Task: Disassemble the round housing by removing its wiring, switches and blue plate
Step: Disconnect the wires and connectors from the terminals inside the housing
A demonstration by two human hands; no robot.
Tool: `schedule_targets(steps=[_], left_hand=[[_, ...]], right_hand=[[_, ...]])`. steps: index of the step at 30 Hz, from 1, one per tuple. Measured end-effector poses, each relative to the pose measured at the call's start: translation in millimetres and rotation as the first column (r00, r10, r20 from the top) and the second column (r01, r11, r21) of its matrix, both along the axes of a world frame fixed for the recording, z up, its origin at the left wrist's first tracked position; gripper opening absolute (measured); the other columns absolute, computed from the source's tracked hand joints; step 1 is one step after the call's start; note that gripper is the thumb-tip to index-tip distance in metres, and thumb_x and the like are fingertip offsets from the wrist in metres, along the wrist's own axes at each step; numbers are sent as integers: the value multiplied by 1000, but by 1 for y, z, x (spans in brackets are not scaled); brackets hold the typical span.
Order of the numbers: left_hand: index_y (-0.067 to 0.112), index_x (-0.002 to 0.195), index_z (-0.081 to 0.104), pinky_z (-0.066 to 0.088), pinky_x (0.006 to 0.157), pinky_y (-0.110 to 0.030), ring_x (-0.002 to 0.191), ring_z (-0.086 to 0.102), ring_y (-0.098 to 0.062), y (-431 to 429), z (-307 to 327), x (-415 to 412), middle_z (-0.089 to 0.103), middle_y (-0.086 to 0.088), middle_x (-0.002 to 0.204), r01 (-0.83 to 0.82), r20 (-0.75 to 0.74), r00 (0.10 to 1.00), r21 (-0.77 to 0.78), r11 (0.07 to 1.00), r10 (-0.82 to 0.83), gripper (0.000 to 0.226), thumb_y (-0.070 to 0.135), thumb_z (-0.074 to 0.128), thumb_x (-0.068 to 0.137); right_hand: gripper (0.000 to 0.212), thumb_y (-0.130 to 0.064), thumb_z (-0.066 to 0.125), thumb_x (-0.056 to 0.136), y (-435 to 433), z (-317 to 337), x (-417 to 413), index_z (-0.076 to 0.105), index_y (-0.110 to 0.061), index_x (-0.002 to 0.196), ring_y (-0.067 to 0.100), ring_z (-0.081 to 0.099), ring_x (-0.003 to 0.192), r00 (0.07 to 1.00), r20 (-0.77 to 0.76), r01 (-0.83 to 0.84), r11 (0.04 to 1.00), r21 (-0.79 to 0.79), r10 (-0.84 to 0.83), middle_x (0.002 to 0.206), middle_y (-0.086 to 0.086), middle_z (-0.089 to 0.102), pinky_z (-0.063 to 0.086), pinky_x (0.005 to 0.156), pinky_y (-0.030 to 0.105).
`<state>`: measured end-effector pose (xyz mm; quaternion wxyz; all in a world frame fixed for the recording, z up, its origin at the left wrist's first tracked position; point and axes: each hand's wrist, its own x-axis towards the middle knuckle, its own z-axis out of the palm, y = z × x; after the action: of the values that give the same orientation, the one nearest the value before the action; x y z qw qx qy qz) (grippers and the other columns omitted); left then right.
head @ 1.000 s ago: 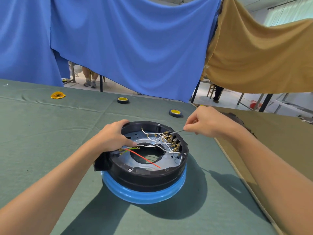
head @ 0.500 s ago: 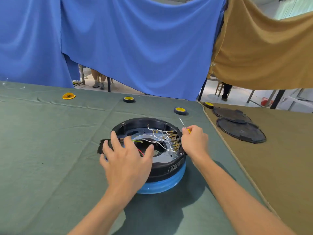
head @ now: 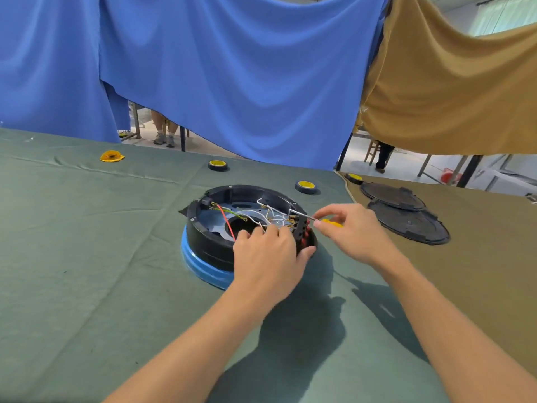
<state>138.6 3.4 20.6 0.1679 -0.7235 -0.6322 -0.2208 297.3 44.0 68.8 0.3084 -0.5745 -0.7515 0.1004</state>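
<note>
The housing (head: 209, 242) sits open side up on its blue base (head: 200, 264), in the middle of the green table (head: 87, 257). The left hand (head: 267, 254) grips its near right rim, with the fingers curled over the edge into the inside and the thumb pressed on the outer wall. The right hand (head: 353, 231) pinches a yellow-handled screwdriver (head: 331, 223). Its shaft points at the switch block (head: 299, 225) on that rim, just beside the left fingers.

The step looks like freeing the switch block. To do it well, the left hand should bear down so the housing cannot turn or slide. The tip should be fully seated before any force goes on — a slip would run into the left fingers or the white wires (head: 261, 212) crowded at the terminals. Lever gently, as the wires look thin and may tear. The plate (head: 212, 221) lies under the wiring, so it likely comes out last.

No writing or brand can be read — not on the housing, the tape rolls (head: 218, 165) or the black lids (head: 406, 221)
</note>
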Motion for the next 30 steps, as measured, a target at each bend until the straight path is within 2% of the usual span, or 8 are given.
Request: schedule_targets(steps=[4,6,11,16,19,22,25,30], left_hand=[[20,78,65,39,54,-30,60,62,-23,17,-16,-18,63,2,66,63,-136,990,204,977,-35,35,53,57,88],[22,82,68,39,53,-31,59,62,-23,28,-22,-31,63,4,65,111,-147,986,265,958,-73,35,53,54,89],[23,80,69,38,52,-31,57,60,-21,39,-26,-34,62,4,61,123,-112,990,359,925,-88,37,53,50,91],[23,77,68,33,53,-31,55,60,-20,44,-30,-37,60,4,59,120,-102,991,436,892,-83,40,54,47,92],[23,78,68,31,53,-32,55,59,-20,46,-33,-36,60,4,59,119,-94,992,467,876,-85,42,55,45,93],[23,79,69,32,54,-32,55,59,-20,48,-35,-37,61,4,60,123,-94,992,485,866,-88,43,56,44,93],[24,78,68,30,55,-32,55,59,-20,49,-35,-36,62,5,60,120,-99,992,497,859,-82,42,55,44,93],[24,79,69,30,56,-32,56,60,-20,48,-35,-36,63,5,61,126,-102,991,498,858,-87,42,55,44,93]], right_hand=[[13,-33,65,87,4,16,7,77,-31,90,0,53,66,971,237,-39,999,-10,40,68,-22,64,40,72,21],[14,-30,65,85,9,25,4,79,-31,88,3,49,59,963,267,-32,999,-12,34,55,-21,60,41,71,24],[16,-24,65,80,19,48,-12,79,-28,83,16,62,80,892,447,-64,998,-13,63,80,-7,74,55,77,35],[12,-25,67,78,28,74,-27,77,-31,80,8,56,69,782,610,-88,991,-96,128,66,-19,63,54,72,34],[12,-24,68,78,30,81,-39,71,-33,72,8,54,67,727,670,-113,988,-102,152,64,-14,61,54,71,36],[10,-23,68,79,29,82,-44,76,-29,82,13,56,68,695,702,-133,987,-88,156,61,-10,59,56,71,38],[10,-23,67,79,29,82,-37,77,-26,82,9,46,52,684,715,-145,987,-62,146,43,-10,53,51,60,34],[14,-24,64,81,29,73,-30,78,-25,85,13,48,56,706,697,-140,989,-38,126,66,-3,65,53,62,38]])
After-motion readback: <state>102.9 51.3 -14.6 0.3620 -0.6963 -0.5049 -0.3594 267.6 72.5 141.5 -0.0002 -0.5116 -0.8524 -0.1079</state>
